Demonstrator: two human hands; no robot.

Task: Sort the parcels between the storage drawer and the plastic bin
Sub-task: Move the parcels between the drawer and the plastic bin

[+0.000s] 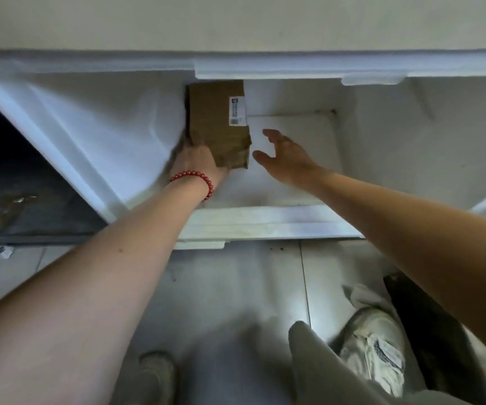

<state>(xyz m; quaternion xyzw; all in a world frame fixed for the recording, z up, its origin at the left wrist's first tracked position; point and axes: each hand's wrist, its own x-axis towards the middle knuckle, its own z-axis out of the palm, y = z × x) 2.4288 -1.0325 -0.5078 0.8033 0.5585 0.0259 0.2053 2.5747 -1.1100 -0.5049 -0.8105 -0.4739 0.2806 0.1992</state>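
Observation:
A brown cardboard parcel [216, 118] with a white barcode label stands inside the white storage drawer [259, 220], against its far wall. My left hand [196, 162], with a red bead bracelet at the wrist, grips the parcel's crumpled near corner from below. My right hand [287, 154] hovers just right of the parcel with fingers spread and straight, holding nothing, above the drawer's white floor. No plastic bin can be made out with certainty.
A dark compartment or container [16, 182] with a stain lies at the left of the drawer. A small label scrap [3, 250] lies on the tiled floor. My shoes [373, 343] and a dark object [428, 331] are at bottom right.

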